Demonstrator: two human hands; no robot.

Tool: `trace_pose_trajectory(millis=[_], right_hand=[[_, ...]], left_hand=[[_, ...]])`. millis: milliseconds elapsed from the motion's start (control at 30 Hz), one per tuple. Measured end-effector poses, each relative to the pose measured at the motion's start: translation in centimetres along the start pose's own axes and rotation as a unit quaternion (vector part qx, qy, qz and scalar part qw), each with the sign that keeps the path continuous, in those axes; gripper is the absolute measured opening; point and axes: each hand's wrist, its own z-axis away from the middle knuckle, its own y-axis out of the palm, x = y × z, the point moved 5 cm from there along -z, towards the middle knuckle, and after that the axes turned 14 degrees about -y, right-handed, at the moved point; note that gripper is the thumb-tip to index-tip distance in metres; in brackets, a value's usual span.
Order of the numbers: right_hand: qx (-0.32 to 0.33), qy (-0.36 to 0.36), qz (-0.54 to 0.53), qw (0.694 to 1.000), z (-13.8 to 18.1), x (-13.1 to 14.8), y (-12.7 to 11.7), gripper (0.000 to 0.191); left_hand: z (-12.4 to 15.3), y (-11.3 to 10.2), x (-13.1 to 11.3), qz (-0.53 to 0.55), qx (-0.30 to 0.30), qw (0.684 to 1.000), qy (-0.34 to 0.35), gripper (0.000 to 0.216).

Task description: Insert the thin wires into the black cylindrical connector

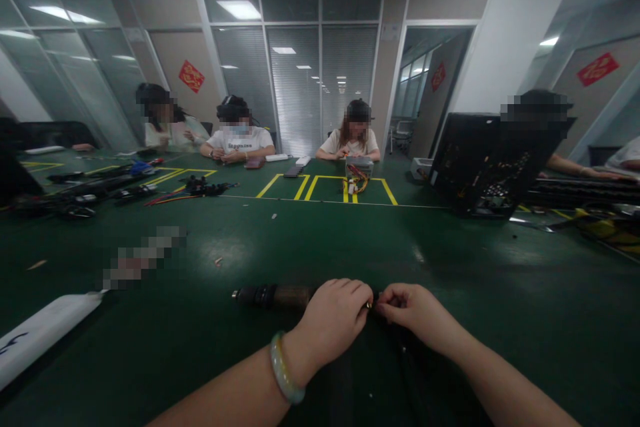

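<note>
A dark electric screwdriver (263, 295) lies across the green table in front of me, its metal tip pointing left. My left hand (335, 307), with a pale bangle (287, 368) at the wrist, is wrapped over the rear part of its body. A small brass-coloured glint shows by the left fingertips. Close beside that end, the thumb and fingers of my right hand (407, 307) are pinched together. What they hold is too dark and small to make out. The two hands nearly touch.
Several people sit along the table's far side. A black computer case (473, 167) stands at right. A power supply (359, 167) with coloured wires is at far centre. Bundled cables (195, 187) lie at left, and a white long object (47, 333) is near left.
</note>
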Motion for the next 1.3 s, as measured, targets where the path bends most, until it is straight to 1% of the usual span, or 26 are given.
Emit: trace_pose_trajectory(millis=[233, 367, 533, 767, 833, 933, 1033, 1300], right_hand=[[0.002, 0.001, -0.001, 1.0, 0.15, -0.18, -0.04, 0.016], [0.006, 0.007, 0.005, 1.0, 0.15, -0.57, 0.03, 0.017], [0.006, 0.009, 0.011, 1.0, 0.14, -0.52, 0.02, 0.016], [0.006, 0.014, 0.005, 1.0, 0.17, 0.27, -0.1, 0.017], [0.005, 0.011, 0.004, 1.0, 0.13, 0.22, -0.08, 0.016], [-0.001, 0.006, 0.006, 1.0, 0.11, -0.1, -0.06, 0.015], [0.0, 0.015, 0.005, 1.0, 0.16, -0.38, 0.0, 0.014], [-0.002, 0.025, -0.005, 1.0, 0.13, -0.18, 0.03, 0.017]], left_hand=[[0.02, 0.09, 0.04, -0.01, 0.002, 1.0, -0.009, 0.006], [-0.05, -0.04, -0.12, -0.018, 0.007, 1.0, -0.001, 0.002], [-0.09, -0.16, -0.16, -0.019, 0.002, 1.0, 0.005, 0.004], [-0.15, 0.0, 0.01, -0.017, 0.006, 1.0, -0.011, 0.008], [-0.15, 0.08, 0.05, -0.016, 0.007, 1.0, -0.012, 0.01], [-0.14, 0.18, 0.1, -0.018, 0.008, 1.0, -0.012, 0.007], [-0.14, 0.18, 0.12, -0.016, 0.005, 1.0, -0.011, 0.007], [-0.19, 0.05, -0.01, -0.021, 0.014, 1.0, -0.01, 0.01]])
